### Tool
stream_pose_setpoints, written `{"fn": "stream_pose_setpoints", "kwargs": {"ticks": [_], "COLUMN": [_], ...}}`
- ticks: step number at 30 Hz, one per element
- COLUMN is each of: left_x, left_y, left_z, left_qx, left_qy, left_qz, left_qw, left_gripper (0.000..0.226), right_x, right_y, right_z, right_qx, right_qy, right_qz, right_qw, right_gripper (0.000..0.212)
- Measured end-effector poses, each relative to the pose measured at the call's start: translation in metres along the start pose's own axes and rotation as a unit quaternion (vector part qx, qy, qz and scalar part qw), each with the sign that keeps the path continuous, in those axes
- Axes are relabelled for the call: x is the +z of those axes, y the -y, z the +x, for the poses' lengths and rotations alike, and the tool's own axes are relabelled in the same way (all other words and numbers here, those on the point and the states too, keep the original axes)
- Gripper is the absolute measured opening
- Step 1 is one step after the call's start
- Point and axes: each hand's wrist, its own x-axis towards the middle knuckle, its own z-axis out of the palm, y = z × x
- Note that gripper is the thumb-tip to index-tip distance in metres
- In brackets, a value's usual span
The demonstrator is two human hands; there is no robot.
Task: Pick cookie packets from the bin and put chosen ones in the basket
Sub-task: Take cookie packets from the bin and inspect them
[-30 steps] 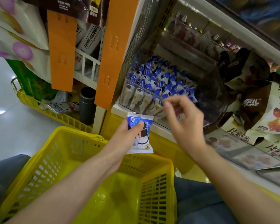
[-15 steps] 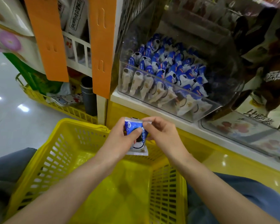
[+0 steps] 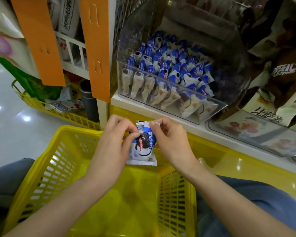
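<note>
Beside a glossy shop floor, a yellow basket sits under the shelf's clear bin of cookie packets. Above the basket, the left hand and right hand pinch one blue-and-white packet between curled fingers.

Packet above basket, before bin.
</note>
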Motion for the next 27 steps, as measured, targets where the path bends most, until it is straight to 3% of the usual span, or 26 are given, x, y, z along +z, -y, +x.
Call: {"fn": "stream_pose_setpoints", "kwargs": {"ticks": [3,6,10,15,19,24,27], "left_x": [-0.002,-0.003,0.003,0.011,0.019,0.039,0.058], "left_y": [0.002,0.005,0.009,0.012,0.010,0.007,0.013], "left_z": [-0.003,-0.004,-0.002,0.001,-0.005,-0.030,-0.049], "left_qx": [0.049,0.035,-0.060,-0.184,-0.245,-0.223,-0.249], "left_qy": [0.018,0.024,0.044,0.077,0.117,0.222,0.226], "left_qz": [0.035,0.011,-0.087,-0.210,-0.254,-0.291,-0.285], "left_qw": [0.998,0.999,0.993,0.957,0.928,0.904,0.897], "left_gripper": [0.011,0.014,0.014,0.018,0.013,0.015,0.015], "right_x": [0.000,0.000,-0.003,-0.008,-0.013,-0.019,-0.024], "right_y": [0.001,0.001,-0.003,-0.011,-0.023,-0.047,-0.070], "right_z": [-0.002,-0.006,-0.010,-0.019,-0.029,-0.042,-0.051], "right_qx": [-0.015,-0.067,-0.124,-0.141,-0.101,0.017,0.033], "right_qy": [-0.011,-0.008,-0.004,0.009,0.004,0.020,0.061], "right_qz": [0.009,-0.002,-0.039,-0.052,0.012,0.116,0.091], "right_qw": [1.000,0.998,0.991,0.989,0.995,0.993,0.993], "right_gripper": [0.016,0.012,0.010,0.008,0.011,0.013,0.012]}}
